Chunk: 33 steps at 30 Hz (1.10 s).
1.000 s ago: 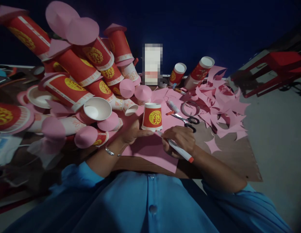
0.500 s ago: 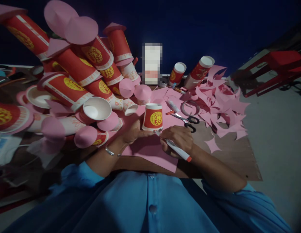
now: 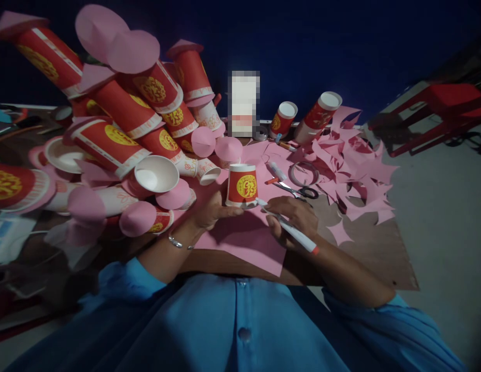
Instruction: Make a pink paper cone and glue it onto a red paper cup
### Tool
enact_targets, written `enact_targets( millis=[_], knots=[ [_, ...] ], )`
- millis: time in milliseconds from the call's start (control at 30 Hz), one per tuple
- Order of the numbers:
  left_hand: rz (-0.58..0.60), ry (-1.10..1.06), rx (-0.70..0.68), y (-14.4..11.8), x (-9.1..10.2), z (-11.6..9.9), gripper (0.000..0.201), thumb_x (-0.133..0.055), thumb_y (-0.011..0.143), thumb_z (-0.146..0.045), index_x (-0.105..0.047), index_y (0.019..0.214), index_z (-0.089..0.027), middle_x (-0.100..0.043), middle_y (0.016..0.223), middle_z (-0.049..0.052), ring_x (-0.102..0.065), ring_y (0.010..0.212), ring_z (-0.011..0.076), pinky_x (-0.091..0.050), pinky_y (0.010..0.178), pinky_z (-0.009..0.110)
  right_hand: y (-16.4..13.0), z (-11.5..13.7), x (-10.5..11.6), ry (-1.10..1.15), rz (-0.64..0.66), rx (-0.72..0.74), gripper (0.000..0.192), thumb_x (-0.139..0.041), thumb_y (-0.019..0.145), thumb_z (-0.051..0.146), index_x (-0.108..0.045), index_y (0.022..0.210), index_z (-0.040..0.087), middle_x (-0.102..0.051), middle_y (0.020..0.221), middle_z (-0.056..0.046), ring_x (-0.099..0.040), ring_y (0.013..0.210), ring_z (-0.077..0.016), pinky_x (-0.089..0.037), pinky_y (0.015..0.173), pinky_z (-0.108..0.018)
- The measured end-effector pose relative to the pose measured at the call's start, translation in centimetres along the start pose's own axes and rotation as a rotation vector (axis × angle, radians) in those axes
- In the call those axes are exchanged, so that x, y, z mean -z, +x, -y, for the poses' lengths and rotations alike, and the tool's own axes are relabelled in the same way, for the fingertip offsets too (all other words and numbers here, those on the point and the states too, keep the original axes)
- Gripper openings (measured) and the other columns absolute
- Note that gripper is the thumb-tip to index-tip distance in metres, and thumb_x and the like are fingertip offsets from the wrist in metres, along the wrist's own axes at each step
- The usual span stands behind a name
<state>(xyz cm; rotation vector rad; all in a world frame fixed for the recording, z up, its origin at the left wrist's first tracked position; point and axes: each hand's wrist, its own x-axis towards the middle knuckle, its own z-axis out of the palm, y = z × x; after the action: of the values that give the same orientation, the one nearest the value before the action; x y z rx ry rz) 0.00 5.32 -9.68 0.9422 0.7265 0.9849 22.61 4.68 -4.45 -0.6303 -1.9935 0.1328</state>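
A red paper cup [image 3: 241, 185] with a yellow round emblem stands bottom-up, its wide rim downward. My left hand [image 3: 214, 211] grips it low on the left, thumb along the front of the rim. In my right hand [image 3: 297, 219] is a white marker pen [image 3: 297, 235] with a red end, pinched by the fingers. Its tip meets or nearly meets the cup's lower right edge. Beneath both hands lies a pink paper sheet [image 3: 248, 248]. Behind the right hand rest black-handled scissors [image 3: 308, 192] and a tube with a red cap [image 3: 277, 173].
On the left rises a pile of red cup towers [image 3: 124, 108] with pink paper cones [image 3: 134, 51]. Pink paper scraps [image 3: 352, 165], a tape roll [image 3: 303, 173] and two standing cups lie to the right. A red stool [image 3: 446, 108] stands beyond the table.
The cup has shifted slightly left and turned a little. My right hand has moved right with the marker pen, whose tip now sits at the cup's right edge instead of below it.
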Motion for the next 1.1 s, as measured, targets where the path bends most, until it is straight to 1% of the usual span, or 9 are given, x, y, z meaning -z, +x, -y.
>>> enact_targets(
  millis=[133,300,400,467,533,600,700,900,1100],
  knots=[
    [0.0,-0.054,0.014,0.1,-0.4,-0.4,0.088,-0.096,0.068,-0.04,-0.057,0.145,-0.023,-0.075,0.134,0.013,-0.062,0.137,0.0435,-0.054,0.11,0.057,-0.6,-0.9,-0.8,0.019,-0.094,-0.099,0.021,-0.061,0.105,0.025,-0.064,0.125,0.024,-0.08,0.098,-0.007,-0.079,0.09,-0.0214,-0.067,0.076,-0.036],
    [0.042,-0.132,0.003,0.2,-0.7,-0.4,0.085,-0.098,0.065,-0.037,-0.061,0.141,-0.027,-0.074,0.137,0.011,-0.057,0.144,0.0409,-0.05,0.115,0.057,-1.4,-2.2,-2.1,0.15,-0.171,-0.272,0.018,-0.054,0.108,0.022,-0.065,0.122,0.026,-0.079,0.105,-0.006,-0.08,0.091,-0.0204,-0.068,0.083,-0.041],
    [0.04,-0.144,0.008,0.2,-0.4,-0.3,0.084,-0.098,0.065,-0.038,-0.062,0.14,-0.027,-0.075,0.134,0.011,-0.06,0.141,0.0392,-0.05,0.115,0.055,-1.6,-2.7,-2.2,0.224,-0.052,-0.293,0.031,-0.061,0.106,0.028,-0.058,0.136,0.027,-0.074,0.132,-0.012,-0.076,0.12,-0.0265,-0.067,0.093,-0.046],
    [0.04,-0.133,0.02,0.1,-0.2,-0.3,0.085,-0.098,0.064,-0.04,-0.064,0.14,-0.025,-0.076,0.132,0.012,-0.062,0.139,0.0388,-0.051,0.115,0.053,-1.6,-3.0,-2.0,0.269,0.057,-0.276,0.056,-0.073,0.099,0.036,-0.047,0.149,0.027,-0.063,0.15,-0.017,-0.063,0.141,-0.0323,-0.063,0.104,-0.052],
    [0.047,-0.116,0.022,0.1,-0.2,-0.3,0.087,-0.099,0.063,-0.042,-0.064,0.141,-0.024,-0.076,0.133,0.014,-0.062,0.138,0.0393,-0.051,0.114,0.052,-1.5,-3.2,-1.8,0.276,0.135,-0.262,0.077,-0.082,0.092,0.041,-0.038,0.155,0.028,-0.055,0.158,-0.019,-0.052,0.152,-0.0355,-0.056,0.114,-0.057],
    [0.06,-0.111,0.002,0.1,-0.3,-0.3,0.09,-0.1,0.062,-0.043,-0.064,0.143,-0.023,-0.075,0.135,0.015,-0.062,0.138,0.0399,-0.051,0.115,0.052,-1.5,-3.5,-1.8,0.266,0.181,-0.248,0.084,-0.084,0.09,0.044,-0.035,0.157,0.028,-0.053,0.159,-0.02,-0.05,0.153,-0.0362,-0.052,0.118,-0.059],
    [0.101,-0.098,-0.034,0.2,-0.6,-0.5,0.09,-0.098,0.065,-0.041,-0.062,0.146,-0.024,-0.072,0.141,0.015,-0.06,0.141,0.0397,-0.049,0.117,0.053,-1.6,-3.9,-1.9,0.272,0.19,-0.221,0.077,-0.077,0.094,0.046,-0.036,0.156,0.028,-0.056,0.156,-0.019,-0.055,0.148,-0.0358,-0.051,0.119,-0.06],
    [0.176,0.027,-0.039,0.3,-0.7,-0.4,0.093,-0.098,0.069,-0.042,-0.058,0.151,-0.026,-0.066,0.149,0.018,-0.058,0.143,0.0404,-0.052,0.114,0.054,-1.7,-4.0,-1.9,0.08,0.06,-0.168,0.07,-0.078,0.089,0.031,-0.044,0.15,0.031,-0.063,0.144,-0.015,-0.063,0.135,-0.0379,-0.055,0.111,-0.063],
    [0.153,0.218,-0.067,0.4,-1.2,0.2,0.095,-0.101,0.064,-0.038,-0.058,0.148,-0.023,-0.062,0.152,0.02,-0.06,0.14,0.0423,-0.052,0.114,0.057,-1.9,-3.6,-2.6,-0.001,-0.012,-0.118,0.063,-0.071,0.095,0.032,-0.044,0.151,0.029,-0.063,0.137,-0.016,-0.066,0.129,-0.0365,-0.059,0.106,-0.062]
  ],
)
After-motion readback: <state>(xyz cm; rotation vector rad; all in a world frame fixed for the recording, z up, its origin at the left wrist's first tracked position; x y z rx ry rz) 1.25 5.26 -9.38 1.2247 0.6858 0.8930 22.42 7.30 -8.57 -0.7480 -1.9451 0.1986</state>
